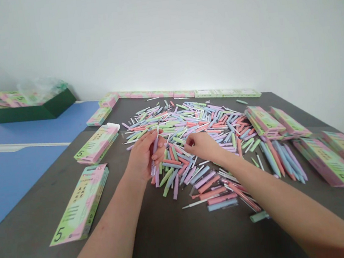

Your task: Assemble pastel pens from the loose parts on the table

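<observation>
My left hand (145,153) is closed around a light purple pen (155,145), held upright with a thin white tip sticking out at the top. Over the middle of the pile, my right hand (201,145) has its fingers curled together; whatever they may pinch is hidden. Beneath and around both hands spreads a big heap of pen parts (186,121): purple, blue, green and coral barrels, clear-ended caps and thin white refills. Nearer to me, caps and barrels (219,190) lie loosely scattered.
Green-and-pink boxes line the dark table (164,247): one box (80,203) at left, stacks (335,161) at right, a row (183,94) along the back. Several assembled-looking pens (284,159) lie side by side at right. A dark green bin (28,112) stands on a blue surface (16,165).
</observation>
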Demonstrator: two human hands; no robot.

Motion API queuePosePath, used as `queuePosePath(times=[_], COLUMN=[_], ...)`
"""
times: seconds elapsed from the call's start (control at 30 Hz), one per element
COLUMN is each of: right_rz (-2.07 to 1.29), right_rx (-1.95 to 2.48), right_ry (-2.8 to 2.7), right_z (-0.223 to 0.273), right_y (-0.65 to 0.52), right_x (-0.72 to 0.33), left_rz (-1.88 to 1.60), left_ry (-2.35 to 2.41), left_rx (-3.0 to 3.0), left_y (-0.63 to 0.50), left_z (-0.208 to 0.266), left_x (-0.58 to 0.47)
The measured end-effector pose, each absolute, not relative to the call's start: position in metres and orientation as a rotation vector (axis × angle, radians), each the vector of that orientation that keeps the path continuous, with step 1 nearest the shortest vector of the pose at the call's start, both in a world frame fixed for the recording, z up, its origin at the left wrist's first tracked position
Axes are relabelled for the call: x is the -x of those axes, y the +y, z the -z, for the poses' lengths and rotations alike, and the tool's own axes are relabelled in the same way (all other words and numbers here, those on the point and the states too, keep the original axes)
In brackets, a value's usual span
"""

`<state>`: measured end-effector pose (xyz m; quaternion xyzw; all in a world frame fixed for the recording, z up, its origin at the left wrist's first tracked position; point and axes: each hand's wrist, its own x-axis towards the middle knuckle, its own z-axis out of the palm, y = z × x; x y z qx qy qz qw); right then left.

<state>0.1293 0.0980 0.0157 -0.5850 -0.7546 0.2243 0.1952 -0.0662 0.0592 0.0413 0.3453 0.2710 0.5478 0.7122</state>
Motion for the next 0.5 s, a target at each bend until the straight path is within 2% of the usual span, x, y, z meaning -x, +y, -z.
queuePosePath(times=[0.27, 0.5], right_rz=[-1.400, -1.728], right_rx=[1.246, 0.922], right_ry=[-1.585, -1.305], right_z=[-0.012, -0.005], right_y=[0.089, 0.072], right_x=[-0.145, -0.142], left_rz=[-1.252, -1.281], left_ry=[0.585, 0.578], left_rx=[-0.742, -0.718], left_y=[0.060, 0.061], left_z=[-0.045, -0.050], left_x=[0.071, 0.075])
